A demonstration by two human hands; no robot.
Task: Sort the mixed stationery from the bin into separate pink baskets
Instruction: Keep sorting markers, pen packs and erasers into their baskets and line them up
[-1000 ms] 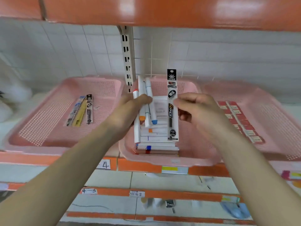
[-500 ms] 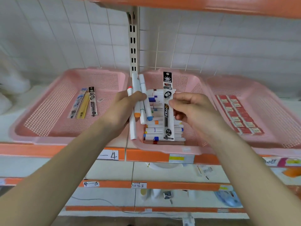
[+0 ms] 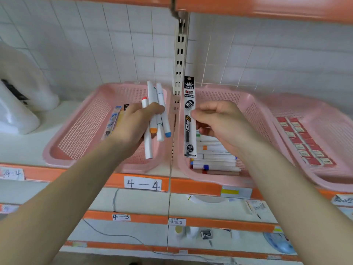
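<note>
Wall (image 3: 76, 44): faced with white tiles.
Upright (image 3: 179, 60): slotted metal strip, fixed against the wall.
Shelf edge (image 3: 194, 188): orange, fitted with a label (image 3: 142, 184) marked "4—4".
Bag (image 3: 17, 104): white, set at far left.

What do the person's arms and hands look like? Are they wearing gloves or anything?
No gloves. The left hand and right hand are bare. The left arm and right arm are bare too, as far as the picture shows: no sleeves, watch or bracelet. No rings show either.
</note>
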